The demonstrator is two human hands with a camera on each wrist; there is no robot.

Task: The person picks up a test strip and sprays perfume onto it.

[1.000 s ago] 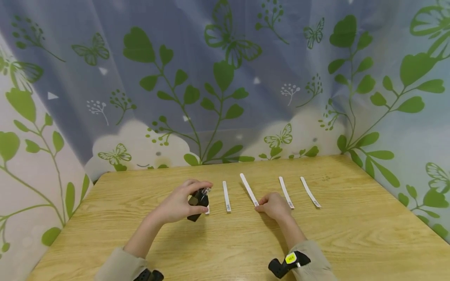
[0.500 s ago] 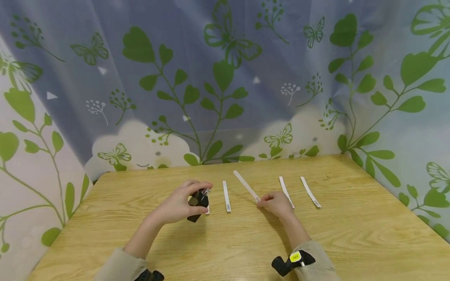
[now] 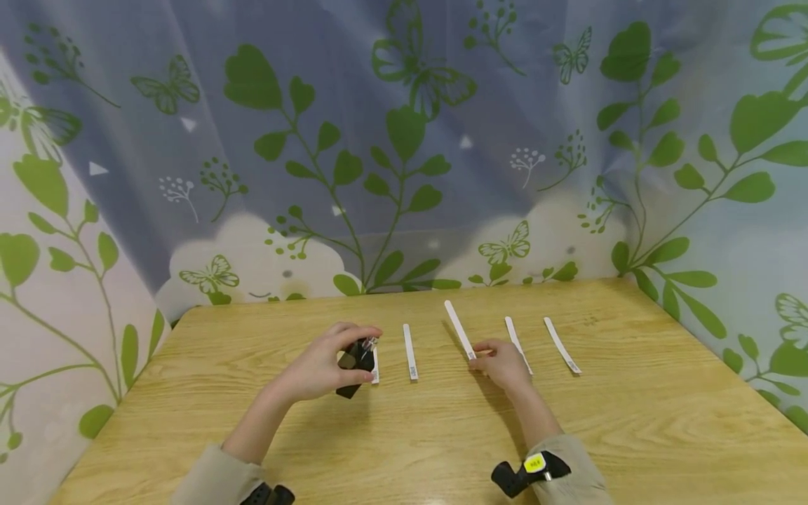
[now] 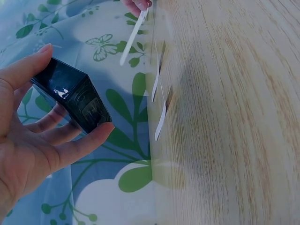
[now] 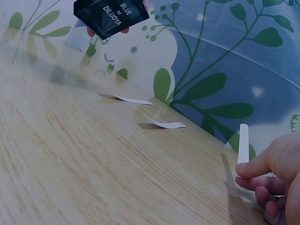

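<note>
My left hand [image 3: 312, 365] grips a black perfume bottle [image 3: 355, 361] between thumb and fingers, tilted and raised off the table. White lettering reading "BLUE DE DILUOYA" shows on the bottle [image 5: 112, 16] in the right wrist view. A white paper test strip [image 3: 459, 328] is pinched at its printed near end by my right hand [image 3: 503, 366]; its far end points up and away. Two more strips lie to the left: one paper strip [image 3: 410, 353] in full view, another strip [image 3: 376, 369] partly hidden behind the bottle.
Right of the held strip lie two more white strips, one paper strip [image 3: 514, 337] partly covered by my right hand and a curved strip [image 3: 560, 345] farther right. A leaf-patterned curtain [image 3: 353, 175] hangs behind the wooden table [image 3: 391, 449].
My right hand has lifted the pinched strip; its far tip swung left, then back right and higher. The left hand and bottle stay nearly still.
</note>
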